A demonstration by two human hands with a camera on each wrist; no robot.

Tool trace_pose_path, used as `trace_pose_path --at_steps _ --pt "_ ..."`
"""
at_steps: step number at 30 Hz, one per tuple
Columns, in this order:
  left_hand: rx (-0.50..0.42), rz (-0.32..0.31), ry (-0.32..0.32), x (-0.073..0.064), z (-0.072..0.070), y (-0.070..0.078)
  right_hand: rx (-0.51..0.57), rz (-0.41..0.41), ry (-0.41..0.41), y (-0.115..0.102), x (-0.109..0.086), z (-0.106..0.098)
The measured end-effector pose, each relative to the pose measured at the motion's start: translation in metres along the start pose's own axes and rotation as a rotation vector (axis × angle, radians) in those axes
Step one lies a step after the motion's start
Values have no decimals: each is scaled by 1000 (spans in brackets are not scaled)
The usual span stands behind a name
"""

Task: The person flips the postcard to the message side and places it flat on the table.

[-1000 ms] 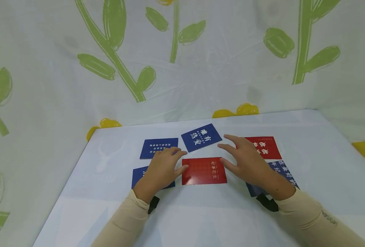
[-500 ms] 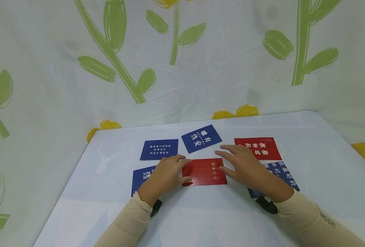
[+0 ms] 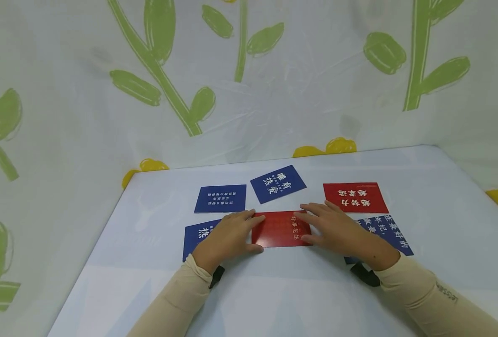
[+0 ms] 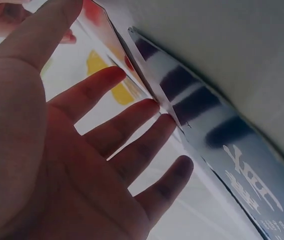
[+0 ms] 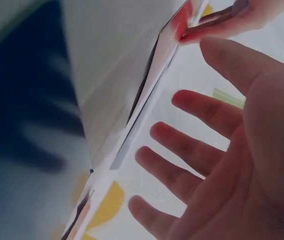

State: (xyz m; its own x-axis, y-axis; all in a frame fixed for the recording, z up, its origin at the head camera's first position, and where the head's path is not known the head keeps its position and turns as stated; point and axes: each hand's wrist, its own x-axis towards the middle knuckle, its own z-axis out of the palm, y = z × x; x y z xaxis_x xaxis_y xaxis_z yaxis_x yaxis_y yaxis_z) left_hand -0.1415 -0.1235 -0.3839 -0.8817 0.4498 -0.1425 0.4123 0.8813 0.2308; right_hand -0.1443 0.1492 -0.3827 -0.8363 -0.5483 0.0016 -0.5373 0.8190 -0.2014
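Observation:
A red card (image 3: 276,229) with a column of white characters lies flat at the middle of the table, between both hands. My left hand (image 3: 232,238) is at its left end, fingers spread and loosely bent, overlapping that edge in the head view. Beneath that hand lies a partly covered blue card (image 3: 196,236). My right hand (image 3: 335,230) is at the red card's right end, covering part of a blue card (image 3: 389,234). In the right wrist view the right fingers (image 5: 189,145) are spread with nothing between them. Whether either hand touches the red card I cannot tell.
Farther back lie a blue card (image 3: 220,198), a tilted blue card (image 3: 278,184) and another red card (image 3: 355,197). The white table (image 3: 147,220) ends at the back against a hanging cloth (image 3: 299,103) printed with green leaves and yellow flowers.
My left hand has moved right and the right hand has come down nearer the red card, both now lower. The cards have stayed in place; the head view has shifted slightly.

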Motion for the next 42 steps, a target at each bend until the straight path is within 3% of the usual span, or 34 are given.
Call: trace_pose_path --at_steps 24,42 --pt "-15 18 -7 -1 1 2 28 1 -137 1 -4 8" --pt "16 68 -28 0 2 0 13 -27 -126 -2 -3 5"
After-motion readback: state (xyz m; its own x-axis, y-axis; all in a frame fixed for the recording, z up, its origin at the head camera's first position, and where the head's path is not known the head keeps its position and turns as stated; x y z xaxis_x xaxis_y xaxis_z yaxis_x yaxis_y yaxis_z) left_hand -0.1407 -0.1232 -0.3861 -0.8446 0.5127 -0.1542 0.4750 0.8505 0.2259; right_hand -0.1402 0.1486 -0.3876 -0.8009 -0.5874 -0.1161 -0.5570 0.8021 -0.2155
